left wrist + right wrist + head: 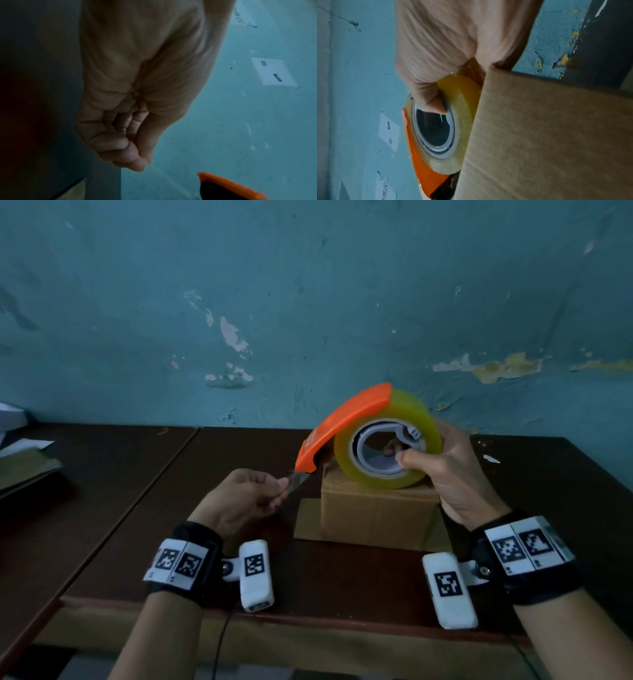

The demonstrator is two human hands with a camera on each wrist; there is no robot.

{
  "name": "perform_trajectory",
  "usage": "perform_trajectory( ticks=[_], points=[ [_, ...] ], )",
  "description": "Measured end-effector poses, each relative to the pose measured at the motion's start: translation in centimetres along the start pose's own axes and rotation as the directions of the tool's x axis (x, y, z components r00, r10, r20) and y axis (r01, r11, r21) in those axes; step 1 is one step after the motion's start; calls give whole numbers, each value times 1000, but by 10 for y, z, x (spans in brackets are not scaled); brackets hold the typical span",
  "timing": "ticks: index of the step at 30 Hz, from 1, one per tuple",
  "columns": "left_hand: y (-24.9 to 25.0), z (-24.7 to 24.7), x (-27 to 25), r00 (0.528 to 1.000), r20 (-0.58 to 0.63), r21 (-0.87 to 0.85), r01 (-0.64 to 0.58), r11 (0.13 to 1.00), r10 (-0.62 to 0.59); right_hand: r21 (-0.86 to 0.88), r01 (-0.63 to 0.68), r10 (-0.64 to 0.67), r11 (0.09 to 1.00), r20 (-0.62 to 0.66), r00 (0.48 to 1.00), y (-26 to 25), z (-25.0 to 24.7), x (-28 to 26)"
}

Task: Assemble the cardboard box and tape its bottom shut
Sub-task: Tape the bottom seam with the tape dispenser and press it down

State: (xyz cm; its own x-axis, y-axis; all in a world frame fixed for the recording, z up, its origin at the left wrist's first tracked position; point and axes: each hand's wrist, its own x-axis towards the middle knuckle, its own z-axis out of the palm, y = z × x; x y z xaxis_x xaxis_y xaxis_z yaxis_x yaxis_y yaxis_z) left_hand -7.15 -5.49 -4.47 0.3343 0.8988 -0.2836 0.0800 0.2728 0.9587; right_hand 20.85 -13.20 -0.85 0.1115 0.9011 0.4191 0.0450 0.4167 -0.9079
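A small brown cardboard box (373,515) stands on the dark table, with its flaps spread flat at its base. My right hand (448,470) holds the tape dispenser (346,426) just above the box, thumb inside the grey core of the yellowish tape roll (416,419). The dispenser's orange guard curves down to the left. My left hand (246,498) pinches the free end of the tape (298,481) just below the orange tip. In the right wrist view the roll (462,119) sits against the box wall (547,135). The left wrist view shows curled fingers (123,147) and the orange tip (231,186).
The dark brown table (342,577) has a seam on the left and its front edge lies near my wrists. Flat cardboard and papers (24,467) lie at the far left. A peeling blue wall (308,302) rises right behind the table.
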Motion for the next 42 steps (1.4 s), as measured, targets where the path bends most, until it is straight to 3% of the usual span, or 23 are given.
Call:
perform_trajectory(
  ticks=[9,20,32,42],
  points=[
    [-3,22,7,998,-16,173,60,983,-58,10,-2,2,1000,-15,1000,1,1,0],
    [-4,50,1,997,-41,446,-39,894,64,12,-4,4,1000,-17,1000,0,2,-1],
    [-5,43,2,998,-39,377,-34,925,53,39,10,-8,999,-42,999,3,1,1],
    [-6,40,7,994,-63,448,-49,893,86,71,14,-13,997,-6,1000,0,2,-1]
  ],
)
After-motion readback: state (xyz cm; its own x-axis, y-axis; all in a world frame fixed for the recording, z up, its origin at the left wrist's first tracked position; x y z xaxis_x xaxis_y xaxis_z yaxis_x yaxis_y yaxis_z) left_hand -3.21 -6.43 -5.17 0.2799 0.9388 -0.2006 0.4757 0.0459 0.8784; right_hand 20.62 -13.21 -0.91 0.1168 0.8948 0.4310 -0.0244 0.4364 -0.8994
